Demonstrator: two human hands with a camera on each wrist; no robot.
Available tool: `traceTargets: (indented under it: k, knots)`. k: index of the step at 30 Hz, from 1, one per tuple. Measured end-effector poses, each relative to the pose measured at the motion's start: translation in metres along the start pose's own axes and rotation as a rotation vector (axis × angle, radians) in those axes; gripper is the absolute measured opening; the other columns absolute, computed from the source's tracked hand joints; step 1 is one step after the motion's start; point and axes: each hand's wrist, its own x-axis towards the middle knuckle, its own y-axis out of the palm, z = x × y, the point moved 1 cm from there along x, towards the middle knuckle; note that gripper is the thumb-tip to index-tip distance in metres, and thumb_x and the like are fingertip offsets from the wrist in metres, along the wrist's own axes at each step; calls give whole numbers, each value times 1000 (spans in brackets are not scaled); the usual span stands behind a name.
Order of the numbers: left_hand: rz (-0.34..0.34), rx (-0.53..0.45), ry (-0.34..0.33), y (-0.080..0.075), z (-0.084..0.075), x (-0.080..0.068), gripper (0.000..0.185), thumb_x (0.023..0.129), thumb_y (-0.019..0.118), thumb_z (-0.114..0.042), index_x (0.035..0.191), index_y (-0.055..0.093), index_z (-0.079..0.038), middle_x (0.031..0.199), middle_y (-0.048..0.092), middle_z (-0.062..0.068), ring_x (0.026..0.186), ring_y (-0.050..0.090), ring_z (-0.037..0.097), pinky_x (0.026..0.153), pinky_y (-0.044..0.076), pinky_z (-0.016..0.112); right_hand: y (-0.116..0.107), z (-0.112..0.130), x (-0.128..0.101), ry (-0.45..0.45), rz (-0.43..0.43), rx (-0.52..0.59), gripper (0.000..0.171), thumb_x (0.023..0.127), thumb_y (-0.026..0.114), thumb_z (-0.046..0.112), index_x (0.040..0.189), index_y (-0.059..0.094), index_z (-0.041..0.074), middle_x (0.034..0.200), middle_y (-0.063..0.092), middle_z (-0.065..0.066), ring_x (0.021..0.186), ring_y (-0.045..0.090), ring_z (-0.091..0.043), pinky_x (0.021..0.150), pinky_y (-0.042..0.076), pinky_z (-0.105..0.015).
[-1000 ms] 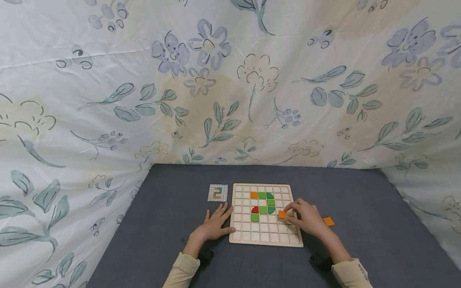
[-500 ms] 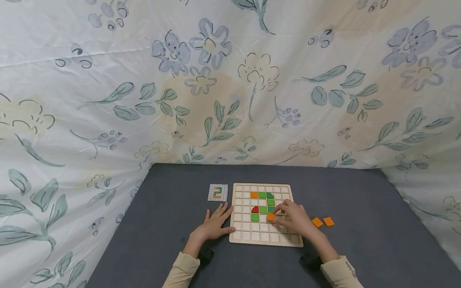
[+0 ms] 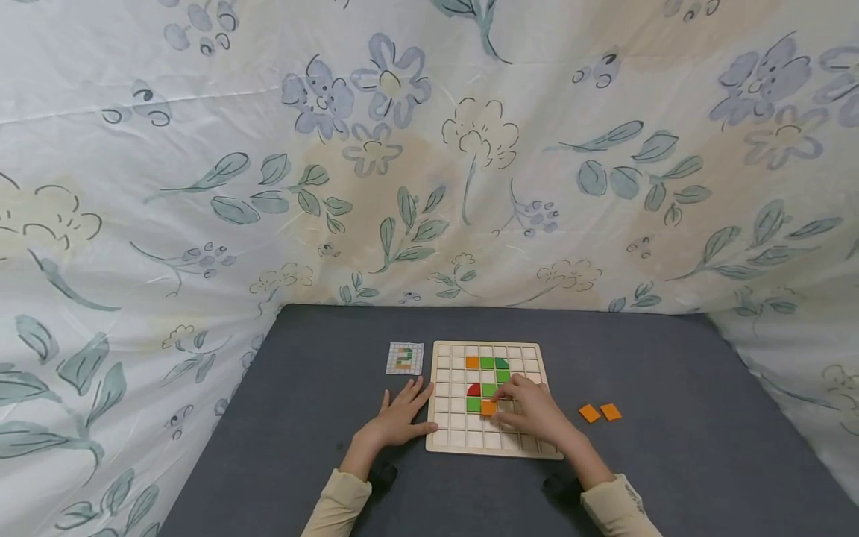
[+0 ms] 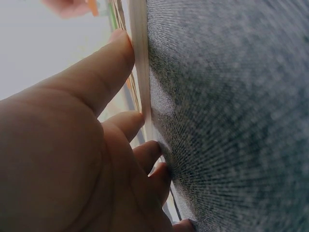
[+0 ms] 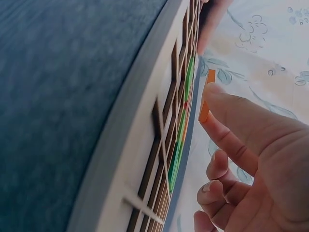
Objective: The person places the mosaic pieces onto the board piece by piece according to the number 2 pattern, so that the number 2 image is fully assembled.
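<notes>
A wooden grid board [image 3: 463, 440] lies on the dark table, with several green, red and orange tiles set in its cells. My right hand [image 3: 537, 410] pinches an orange square tile [image 3: 488, 408] between thumb and fingers, just over the board beside a green tile [image 3: 473, 404]. In the right wrist view the orange tile [image 5: 207, 96] stands clear of the grid surface. My left hand [image 3: 396, 418] lies with spread fingers against the board's left edge; in the left wrist view its thumb [image 4: 106, 67] touches the wooden rim [image 4: 140, 58].
A small printed card [image 3: 405, 359] with a coloured grid pattern lies left of the board. Two loose orange tiles [image 3: 590, 413] rest on the table [image 3: 671, 462] to the right. A floral cloth [image 3: 483, 186] hangs behind and at the sides.
My right hand has carried the orange tile leftward across the board, from its right side to beside the green tile. A second loose orange tile has come into sight. The left hand stays put.
</notes>
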Motion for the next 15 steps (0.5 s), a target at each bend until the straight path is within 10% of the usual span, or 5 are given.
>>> traceTargets:
  k: [15]
  knots:
    - [1, -3, 6, 0, 2, 0, 75, 90, 55, -45, 149, 22, -13, 155, 13, 13, 143, 9, 33, 106, -2, 66, 9, 14, 5, -37, 28, 6, 22, 76, 76, 32, 93, 69, 21, 84, 53, 5, 76, 49, -12, 67, 27, -30]
